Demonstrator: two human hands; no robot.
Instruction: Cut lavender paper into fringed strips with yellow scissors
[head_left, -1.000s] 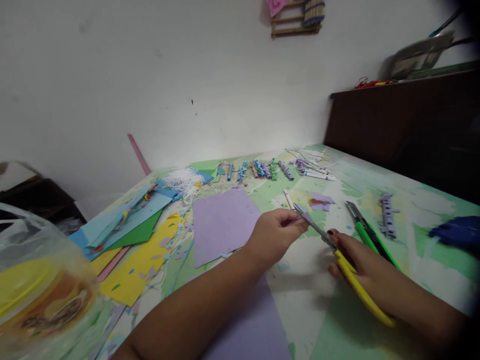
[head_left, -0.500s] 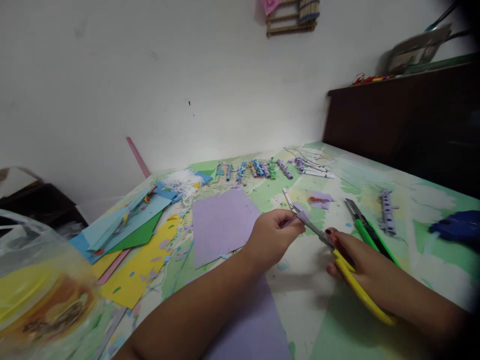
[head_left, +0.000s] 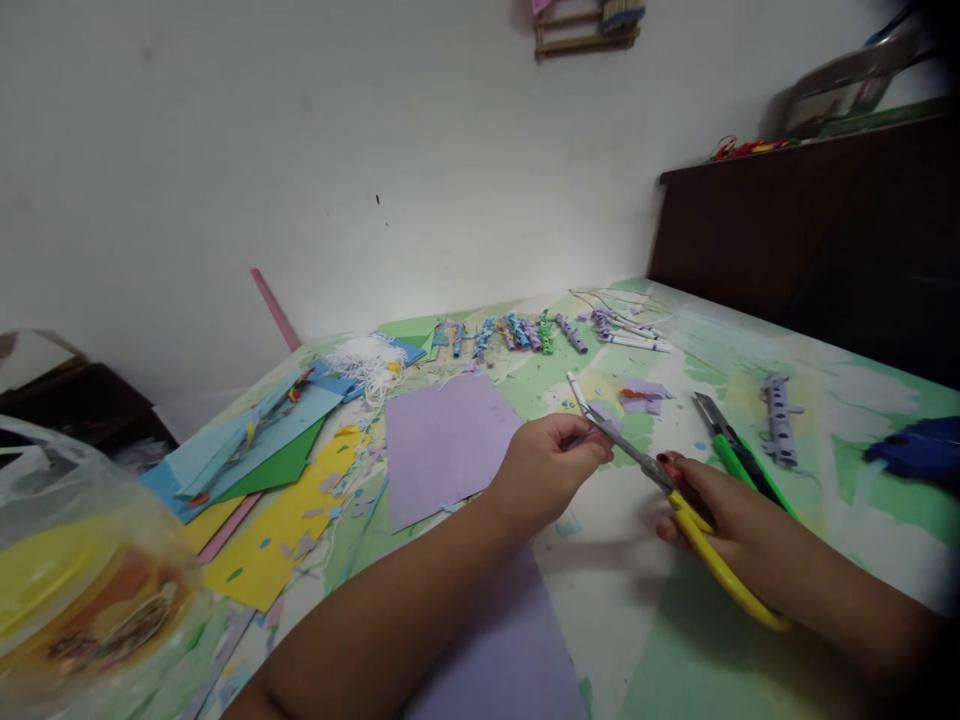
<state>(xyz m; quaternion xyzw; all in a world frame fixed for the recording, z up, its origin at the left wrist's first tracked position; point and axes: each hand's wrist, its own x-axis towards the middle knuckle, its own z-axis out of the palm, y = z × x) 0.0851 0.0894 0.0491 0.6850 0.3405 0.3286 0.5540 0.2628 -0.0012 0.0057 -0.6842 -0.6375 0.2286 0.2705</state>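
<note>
My left hand (head_left: 551, 470) is closed, pinching a small piece of purple paper (head_left: 609, 425) between thumb and fingers. Yellow-handled scissors (head_left: 709, 550) are gripped in my right hand (head_left: 742, 530), their blades reaching left to the paper at my left fingertips. How far the blades are apart is hard to make out. A white stick (head_left: 576, 388) lies just beyond my left hand. Behind the blades are purple scraps with an orange bit (head_left: 643, 394). Right of the scissors rest a green box cutter (head_left: 739, 455) and a purple paper roll with holes (head_left: 780, 420).
Purple sheets (head_left: 450, 440) lie under and beside my left arm. Coloured paper and scraps (head_left: 262, 545) cover the left side, near a bagged tub (head_left: 82, 590). White string (head_left: 367, 362) and several small paper rolls (head_left: 517, 332) sit at the back. A blue object (head_left: 919, 450) is at the right.
The scissor blades have shifted slightly against the purple paper. The view has tilted a little; both hands keep nearly the same place and hold.
</note>
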